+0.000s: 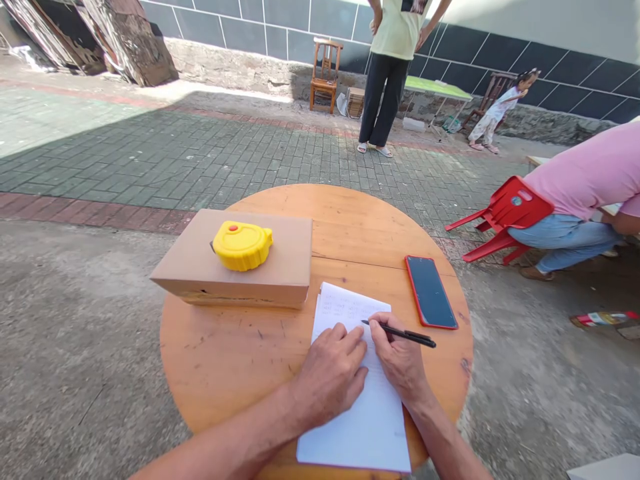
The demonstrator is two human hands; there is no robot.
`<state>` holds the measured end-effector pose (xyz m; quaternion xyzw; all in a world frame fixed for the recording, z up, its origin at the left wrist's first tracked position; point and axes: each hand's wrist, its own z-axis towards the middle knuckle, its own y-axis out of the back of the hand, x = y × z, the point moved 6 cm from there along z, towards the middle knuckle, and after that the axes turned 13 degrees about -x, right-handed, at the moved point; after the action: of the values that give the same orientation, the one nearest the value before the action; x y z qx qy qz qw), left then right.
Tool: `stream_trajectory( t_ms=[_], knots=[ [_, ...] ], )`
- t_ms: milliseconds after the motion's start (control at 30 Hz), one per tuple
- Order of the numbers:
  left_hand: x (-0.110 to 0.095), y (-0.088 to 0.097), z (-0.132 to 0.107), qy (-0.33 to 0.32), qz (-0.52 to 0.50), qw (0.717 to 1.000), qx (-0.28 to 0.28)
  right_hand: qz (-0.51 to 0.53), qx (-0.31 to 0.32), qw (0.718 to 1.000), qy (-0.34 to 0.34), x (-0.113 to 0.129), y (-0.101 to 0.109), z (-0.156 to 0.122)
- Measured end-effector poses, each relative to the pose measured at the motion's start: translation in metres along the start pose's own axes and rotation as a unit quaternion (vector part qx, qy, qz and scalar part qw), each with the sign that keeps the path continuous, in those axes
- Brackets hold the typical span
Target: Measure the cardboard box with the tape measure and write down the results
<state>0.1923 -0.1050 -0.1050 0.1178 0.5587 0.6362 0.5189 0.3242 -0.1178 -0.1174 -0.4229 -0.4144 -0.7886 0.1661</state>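
Note:
White paper sheets (357, 433) lie in front of me on a round wooden table (240, 360), with faint handwriting in rows near the top. My right hand (400, 357) grips a black pen (407, 335), its tip at the paper just under the writing. Across the left half of the sheet rests my left hand (335, 370), palm down, fingers loosely bent and holding nothing. Left of the paper sits a closed brown cardboard box (187, 267) with a yellow tape measure (243, 245) on top. A phone (431, 292) in a red case lies to the right.
Beyond the table, a person (390, 67) stands near a wooden chair (326, 77) and a green folding table (437, 87). Someone in pink (590, 170) sits on a red plastic chair (523, 207) at right. A bottle (603, 320) lies on the ground; a child (500, 110) is farther back.

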Motion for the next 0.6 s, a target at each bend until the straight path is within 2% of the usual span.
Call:
stream_trajectory(
  t_ms=[167,367,600],
  knots=[
    [0.0,0.0,0.0,0.002,-0.001,1.0,0.005,0.012,0.003,1.0,-0.016,-0.003,0.001,0.0],
    [0.001,-0.001,-0.001,0.002,0.01,1.0,-0.001,0.049,-0.011,0.996,-0.078,-0.011,0.003,-0.002],
    [0.002,-0.002,-0.001,0.002,0.007,1.0,0.005,0.041,-0.011,0.996,-0.08,-0.012,0.002,-0.003]
  ],
)
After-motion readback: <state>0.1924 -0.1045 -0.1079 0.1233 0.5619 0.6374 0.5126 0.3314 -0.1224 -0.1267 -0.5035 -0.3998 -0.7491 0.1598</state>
